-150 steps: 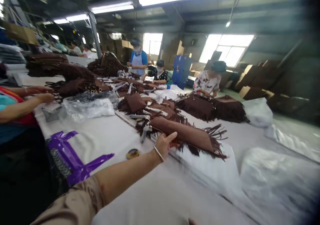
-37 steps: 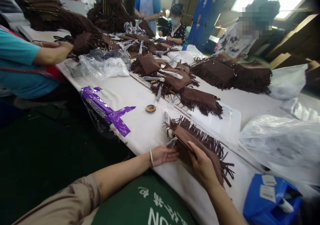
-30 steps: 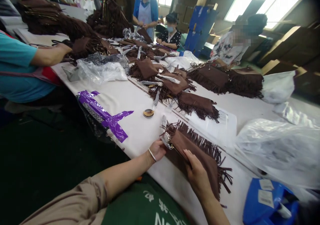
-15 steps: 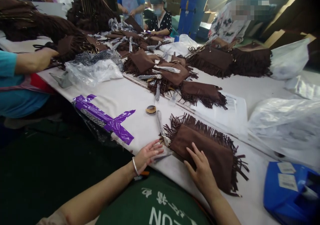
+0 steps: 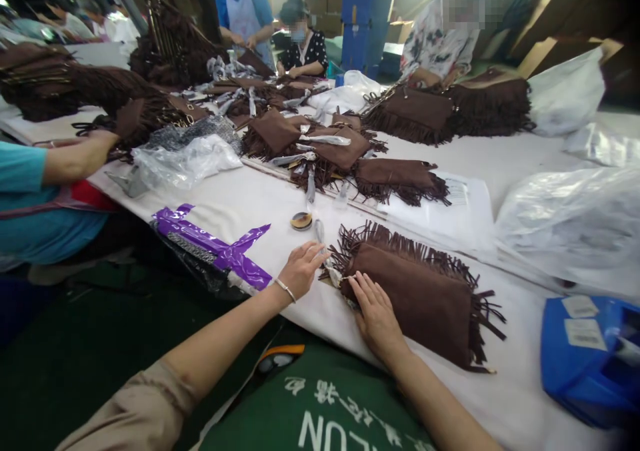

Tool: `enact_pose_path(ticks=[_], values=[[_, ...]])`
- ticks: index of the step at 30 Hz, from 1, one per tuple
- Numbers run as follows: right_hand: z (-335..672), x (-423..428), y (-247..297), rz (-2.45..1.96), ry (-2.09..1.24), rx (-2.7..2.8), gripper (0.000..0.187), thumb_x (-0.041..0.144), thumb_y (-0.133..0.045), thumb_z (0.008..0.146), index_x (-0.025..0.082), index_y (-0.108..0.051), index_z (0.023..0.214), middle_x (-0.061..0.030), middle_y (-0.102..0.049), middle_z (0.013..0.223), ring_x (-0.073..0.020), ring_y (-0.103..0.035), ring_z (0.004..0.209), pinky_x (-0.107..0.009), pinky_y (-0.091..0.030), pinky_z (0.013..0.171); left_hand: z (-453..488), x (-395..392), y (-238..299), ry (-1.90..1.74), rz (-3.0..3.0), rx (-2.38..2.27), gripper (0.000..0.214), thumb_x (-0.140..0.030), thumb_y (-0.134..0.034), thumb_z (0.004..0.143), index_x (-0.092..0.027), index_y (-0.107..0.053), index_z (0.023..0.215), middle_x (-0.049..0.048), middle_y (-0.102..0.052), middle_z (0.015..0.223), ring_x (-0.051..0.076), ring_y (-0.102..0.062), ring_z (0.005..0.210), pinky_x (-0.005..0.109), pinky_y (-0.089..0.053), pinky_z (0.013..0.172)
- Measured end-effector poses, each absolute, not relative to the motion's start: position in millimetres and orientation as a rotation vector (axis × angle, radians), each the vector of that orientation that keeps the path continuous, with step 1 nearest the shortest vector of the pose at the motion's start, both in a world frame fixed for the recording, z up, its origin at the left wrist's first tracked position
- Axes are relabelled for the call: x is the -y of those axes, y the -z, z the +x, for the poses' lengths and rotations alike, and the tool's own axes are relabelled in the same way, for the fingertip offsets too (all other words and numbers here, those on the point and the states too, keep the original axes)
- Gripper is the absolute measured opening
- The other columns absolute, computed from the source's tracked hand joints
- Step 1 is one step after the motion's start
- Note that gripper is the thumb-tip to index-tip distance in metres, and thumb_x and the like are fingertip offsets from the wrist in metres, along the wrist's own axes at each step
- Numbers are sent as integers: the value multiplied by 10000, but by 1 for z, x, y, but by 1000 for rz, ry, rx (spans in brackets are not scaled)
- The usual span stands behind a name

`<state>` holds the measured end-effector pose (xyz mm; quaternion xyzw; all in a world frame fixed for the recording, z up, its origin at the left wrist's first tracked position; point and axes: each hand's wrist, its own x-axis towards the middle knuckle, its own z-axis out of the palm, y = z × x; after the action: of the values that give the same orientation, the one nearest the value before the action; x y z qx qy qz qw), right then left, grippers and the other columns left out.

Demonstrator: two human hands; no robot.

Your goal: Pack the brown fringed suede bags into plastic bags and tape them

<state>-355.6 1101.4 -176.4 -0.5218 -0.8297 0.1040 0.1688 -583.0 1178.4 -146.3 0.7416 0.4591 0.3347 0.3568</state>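
A brown fringed bag lies flat on the white table before me, its fringe spread along the far side and the right end. My right hand rests on the bag's near left corner, fingers stretched out together by the metal fitting there. Just left of the bag, my left hand hovers at a strap end wrapped in pale plastic; its fingers are extended and slightly bent, and no held thing shows. Beyond that hand sits a small oval dish-like object, dark-rimmed and yellowish inside.
Purple tape sticks to the table edge at left. A blue tape-dispenser-like box stands at right, near clear plastic bags. More brown bags are heaped ahead. A co-worker's arm reaches in from the left; other people stand or sit opposite.
My left hand has moved up and right toward the wrapped strap end. My right hand has slid left, from the bag's middle to its left corner. The plastic scrap beneath my left hand no longer shows.
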Motion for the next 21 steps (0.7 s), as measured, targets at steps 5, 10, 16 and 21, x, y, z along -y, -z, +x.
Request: enact_pose_path(ticks=[5,10,16,21], values=[[-342,-1098,177,-1428,-268,2352,639,274,-487,872,239,-187,1435,-50,-300,1465,-221,-231,1359,-457,-244,1108,-586,-1224,139,-722,2255,-997,244,-76,-450,808,-193,-650,881,123,-580,1188,257,-311,1326,455,-43,1114],[-337,-1093,176,-1392,-364,2269,582,264,-436,902,233,-195,1431,-42,-361,1436,-194,-267,1346,-434,-252,1109,-610,-1190,108,-413,2263,-1162,128,-177,-509,803,-182,-635,823,105,-640,808,284,-556,1040,431,-254,1035],[-342,-1092,174,-1438,-546,2034,512,371,-396,922,219,-283,1398,-77,-436,1385,-204,-330,1316,-458,-258,1097,-595,-1112,101,10,1399,-1120,398,-415,-625,737,-218,-618,1083,30,-683,764,218,-637,757,295,-454,729],[-346,-1092,164,-1469,-756,2092,564,478,-383,902,186,-326,1381,-119,-337,1442,-229,-261,1348,-477,-228,1101,-540,-1088,135,-167,767,-939,463,-497,-684,677,-112,-642,930,128,-683,941,234,-646,853,365,-487,764]])
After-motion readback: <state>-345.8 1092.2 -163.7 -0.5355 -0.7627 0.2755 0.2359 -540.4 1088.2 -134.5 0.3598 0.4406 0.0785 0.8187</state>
